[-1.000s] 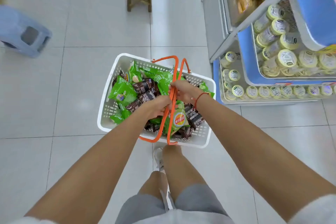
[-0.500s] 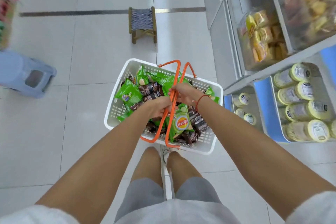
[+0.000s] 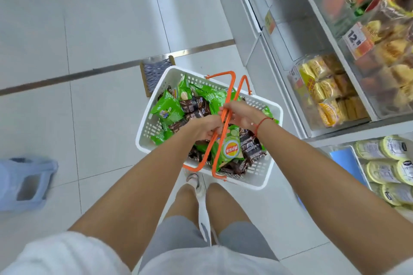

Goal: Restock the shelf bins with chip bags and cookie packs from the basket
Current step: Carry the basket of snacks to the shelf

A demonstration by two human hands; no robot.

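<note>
Left hand (image 3: pixel 205 128): fingers curled round the orange handles (image 3: pixel 225 123). Right hand (image 3: pixel 240 114): gripping the same handles. White basket (image 3: pixel 261 172): carried above the floor, holding green chip bags (image 3: pixel 231 148) and brown cookie packs (image 3: pixel 193 105). Shelf bins (image 3: pixel 324 87): right of basket.

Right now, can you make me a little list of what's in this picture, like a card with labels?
place: shop aisle with a white tiled floor
basket: white plastic basket with orange handles
in basket: green chip bags and dark brown cookie packs
left hand: grips the handles
right hand: grips the handles, red string on its wrist
shelf: on the person's right, clear bins with yellow snack packs
lower shelf: round yellow-lidded tubs
on floor: small woven stool, blue plastic stool
restocking: not yet begun
</note>
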